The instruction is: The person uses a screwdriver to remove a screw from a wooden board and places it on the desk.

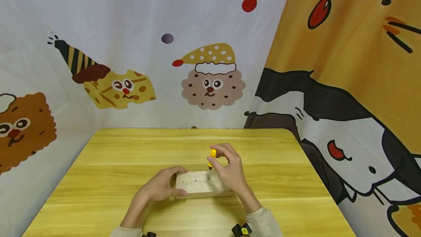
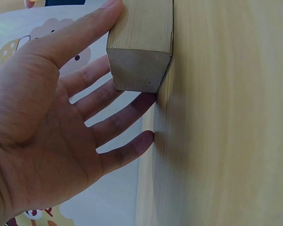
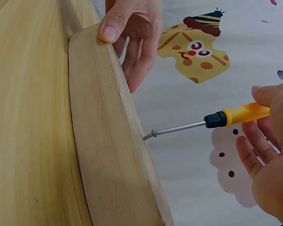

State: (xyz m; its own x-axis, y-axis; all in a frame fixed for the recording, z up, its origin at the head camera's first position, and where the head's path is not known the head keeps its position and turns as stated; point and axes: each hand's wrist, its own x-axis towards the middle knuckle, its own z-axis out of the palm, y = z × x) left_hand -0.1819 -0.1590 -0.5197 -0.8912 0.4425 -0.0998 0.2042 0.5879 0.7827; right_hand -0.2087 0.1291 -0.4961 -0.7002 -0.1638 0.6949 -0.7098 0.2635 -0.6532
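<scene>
A pale wooden block (image 1: 194,185) lies flat on the table, with several small holes in its top face. My left hand (image 1: 161,185) grips its left end, thumb on the near side and fingers round the far side; the left wrist view shows the block's end face (image 2: 139,70) against the spread fingers. In my right hand (image 1: 230,167) is a yellow screwdriver (image 3: 245,113) with a black collar, pinched by the handle between thumb and fingers. It stands upright over the block. Its tip meets the head of a screw (image 3: 150,135), whose threads partly show above the wood.
The wooden table (image 1: 279,178) spreads out around the block on all sides. Behind it hangs a white curtain (image 1: 131,17) with cartoon figures, and an orange printed curtain (image 1: 355,46) hangs at the right. Dark wrist straps (image 1: 241,229) sit near both sleeves.
</scene>
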